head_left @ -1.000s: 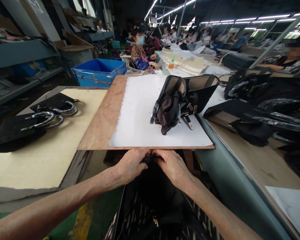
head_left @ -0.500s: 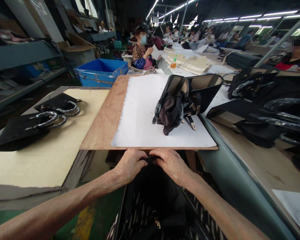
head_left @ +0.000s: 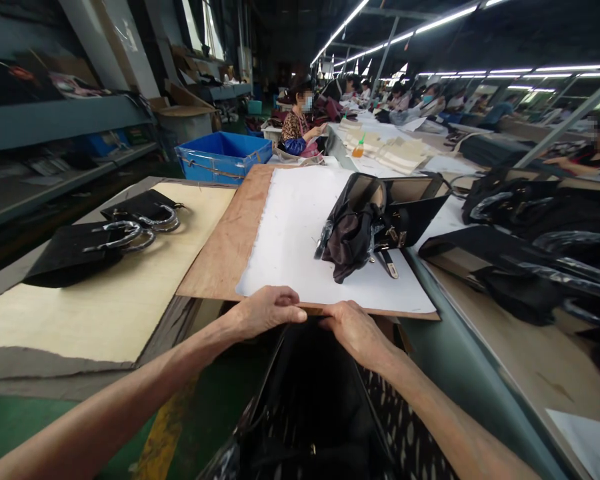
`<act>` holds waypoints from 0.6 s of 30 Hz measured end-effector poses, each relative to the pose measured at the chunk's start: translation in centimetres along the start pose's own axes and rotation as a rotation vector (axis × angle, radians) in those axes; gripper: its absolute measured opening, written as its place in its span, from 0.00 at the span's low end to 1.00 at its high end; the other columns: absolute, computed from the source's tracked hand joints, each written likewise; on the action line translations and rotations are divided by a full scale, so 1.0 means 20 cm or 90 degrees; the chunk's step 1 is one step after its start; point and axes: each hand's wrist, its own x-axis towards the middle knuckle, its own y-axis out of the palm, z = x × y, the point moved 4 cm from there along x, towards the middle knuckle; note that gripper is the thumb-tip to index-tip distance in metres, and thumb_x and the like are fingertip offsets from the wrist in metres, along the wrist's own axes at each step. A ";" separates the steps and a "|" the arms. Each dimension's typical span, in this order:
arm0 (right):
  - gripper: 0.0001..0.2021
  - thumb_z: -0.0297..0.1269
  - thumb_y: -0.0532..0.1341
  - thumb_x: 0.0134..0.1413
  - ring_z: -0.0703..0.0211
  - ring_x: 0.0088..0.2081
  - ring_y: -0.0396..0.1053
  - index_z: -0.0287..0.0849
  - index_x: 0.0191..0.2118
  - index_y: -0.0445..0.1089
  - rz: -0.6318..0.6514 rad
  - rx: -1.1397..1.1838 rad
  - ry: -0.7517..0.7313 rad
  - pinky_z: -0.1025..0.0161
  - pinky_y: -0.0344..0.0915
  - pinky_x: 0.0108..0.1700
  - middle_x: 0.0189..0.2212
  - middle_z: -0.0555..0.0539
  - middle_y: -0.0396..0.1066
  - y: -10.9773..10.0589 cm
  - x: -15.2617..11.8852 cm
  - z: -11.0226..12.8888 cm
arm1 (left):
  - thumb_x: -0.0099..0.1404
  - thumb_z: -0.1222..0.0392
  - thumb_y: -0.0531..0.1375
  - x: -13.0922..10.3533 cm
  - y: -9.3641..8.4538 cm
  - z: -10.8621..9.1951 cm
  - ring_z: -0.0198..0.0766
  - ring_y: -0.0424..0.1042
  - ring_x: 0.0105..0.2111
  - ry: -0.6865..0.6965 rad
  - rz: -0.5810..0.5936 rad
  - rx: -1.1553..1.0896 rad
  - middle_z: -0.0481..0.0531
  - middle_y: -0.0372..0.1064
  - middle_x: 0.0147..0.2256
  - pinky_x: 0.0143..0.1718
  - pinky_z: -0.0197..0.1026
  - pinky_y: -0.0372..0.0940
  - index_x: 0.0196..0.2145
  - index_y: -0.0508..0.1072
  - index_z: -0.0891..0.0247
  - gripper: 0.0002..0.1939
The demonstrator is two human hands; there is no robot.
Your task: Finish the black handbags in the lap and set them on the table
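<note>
A black handbag [head_left: 313, 393] stands upright below the table edge, close against my body, its dark inside facing up. My left hand [head_left: 267, 312] is at the far rim of the bag, thumb and fingers apart with a gap between them. On the right side of that rim, my right hand [head_left: 353, 330] has its fingers curled over the edge; the fingertips are partly hidden. Just beyond both hands is the front edge of a wooden board [head_left: 215, 267] with a white sheet [head_left: 285, 233] on it. An open black bag [head_left: 420, 207] with dark lining pulled out lies on the sheet.
Black bags with wrapped handles [head_left: 75, 250] lie on the left table [head_left: 145, 287]. More black bags [head_left: 500, 267] crowd the right table. A blue bin [head_left: 220, 157] stands behind the board. A masked co-worker [head_left: 300, 127] sits beyond, near an orange bottle [head_left: 359, 148].
My left hand has opened, its thumb parting from the fingers, while my right stays on the rim. The bag's rim sits slightly differently, and the view has shifted left and up.
</note>
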 end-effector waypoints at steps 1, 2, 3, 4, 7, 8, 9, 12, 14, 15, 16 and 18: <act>0.09 0.36 0.54 0.50 0.58 0.35 0.65 0.42 0.26 0.69 -0.025 -0.012 0.012 0.66 0.53 0.34 0.27 0.47 0.70 -0.02 0.00 -0.02 | 0.52 0.48 0.59 -0.03 -0.03 0.00 0.35 0.64 0.31 0.001 -0.012 -0.009 0.49 0.67 0.31 0.32 0.35 0.57 0.40 0.66 0.68 0.23; 0.09 0.35 0.55 0.49 0.58 0.32 0.64 0.41 0.22 0.68 -0.046 -0.024 0.028 0.66 0.52 0.32 0.24 0.48 0.68 -0.03 0.00 -0.04 | 0.53 0.47 0.58 -0.07 -0.05 0.00 0.36 0.64 0.32 -0.001 -0.014 -0.015 0.50 0.68 0.32 0.33 0.35 0.57 0.41 0.65 0.68 0.24; 0.10 0.35 0.55 0.47 0.59 0.29 0.63 0.41 0.19 0.65 -0.061 -0.034 0.046 0.65 0.51 0.30 0.21 0.48 0.67 -0.05 -0.01 -0.07 | 0.53 0.47 0.58 -0.11 -0.05 0.01 0.37 0.65 0.34 -0.008 -0.007 -0.020 0.51 0.68 0.34 0.34 0.36 0.58 0.43 0.64 0.68 0.25; 0.11 0.34 0.56 0.46 0.60 0.27 0.62 0.40 0.17 0.62 -0.070 -0.042 0.064 0.65 0.50 0.28 0.19 0.49 0.65 -0.06 -0.01 -0.09 | 0.53 0.47 0.58 -0.15 -0.05 0.03 0.38 0.65 0.35 -0.021 0.007 -0.024 0.52 0.68 0.36 0.35 0.37 0.59 0.45 0.63 0.67 0.27; 0.13 0.33 0.56 0.45 0.63 0.24 0.59 0.41 0.14 0.57 -0.082 -0.042 0.083 0.66 0.47 0.26 0.16 0.51 0.60 -0.07 -0.01 -0.12 | 0.49 0.50 0.62 -0.26 0.00 0.09 0.42 0.66 0.40 -0.064 -0.012 0.001 0.55 0.67 0.42 0.38 0.39 0.60 0.50 0.59 0.64 0.33; 0.13 0.33 0.56 0.45 0.63 0.24 0.59 0.41 0.14 0.56 -0.084 -0.039 0.083 0.66 0.47 0.26 0.16 0.51 0.60 -0.08 -0.02 -0.12 | 0.48 0.52 0.62 -0.29 0.01 0.11 0.42 0.66 0.40 -0.068 -0.046 0.023 0.54 0.67 0.42 0.38 0.39 0.60 0.51 0.59 0.63 0.33; 0.13 0.33 0.55 0.45 0.64 0.23 0.59 0.41 0.14 0.55 -0.084 -0.034 0.084 0.66 0.47 0.25 0.15 0.52 0.59 -0.08 -0.02 -0.11 | 0.48 0.54 0.62 -0.30 0.02 0.13 0.42 0.66 0.40 -0.061 -0.078 0.044 0.53 0.67 0.42 0.38 0.39 0.60 0.49 0.61 0.63 0.31; 0.11 0.34 0.54 0.45 0.66 0.18 0.58 0.41 0.16 0.57 -0.060 -0.016 0.087 0.68 0.47 0.22 0.12 0.54 0.57 -0.07 -0.05 -0.11 | 0.50 0.61 0.57 -0.28 0.03 0.18 0.39 0.66 0.35 -0.021 -0.091 0.065 0.49 0.69 0.35 0.34 0.36 0.59 0.41 0.67 0.64 0.18; 0.10 0.35 0.53 0.46 0.67 0.14 0.57 0.42 0.17 0.59 -0.021 0.002 0.094 0.69 0.47 0.20 0.09 0.56 0.53 -0.06 -0.08 -0.11 | 0.49 0.64 0.55 -0.26 0.03 0.22 0.36 0.66 0.31 -0.012 -0.028 0.044 0.46 0.69 0.31 0.31 0.33 0.58 0.38 0.70 0.65 0.16; 0.10 0.35 0.53 0.46 0.67 0.13 0.57 0.42 0.18 0.59 -0.003 0.012 0.100 0.69 0.48 0.20 0.08 0.57 0.52 -0.05 -0.09 -0.12 | 0.49 0.65 0.55 -0.24 0.02 0.23 0.35 0.65 0.30 -0.016 0.002 0.034 0.45 0.68 0.30 0.29 0.32 0.57 0.37 0.70 0.65 0.15; 0.10 0.35 0.53 0.46 0.67 0.12 0.57 0.42 0.18 0.60 0.011 0.022 0.107 0.69 0.48 0.19 0.07 0.58 0.52 -0.04 -0.11 -0.13 | 0.48 0.65 0.55 -0.24 0.00 0.24 0.34 0.64 0.29 -0.022 0.027 0.026 0.45 0.68 0.29 0.27 0.31 0.57 0.36 0.71 0.66 0.15; 0.09 0.36 0.53 0.46 0.67 0.12 0.58 0.42 0.19 0.62 0.028 0.041 0.123 0.69 0.48 0.19 0.07 0.58 0.52 -0.04 -0.13 -0.15 | 0.47 0.64 0.56 -0.22 -0.03 0.26 0.32 0.63 0.27 -0.031 0.057 0.009 0.44 0.67 0.27 0.25 0.31 0.56 0.35 0.72 0.66 0.15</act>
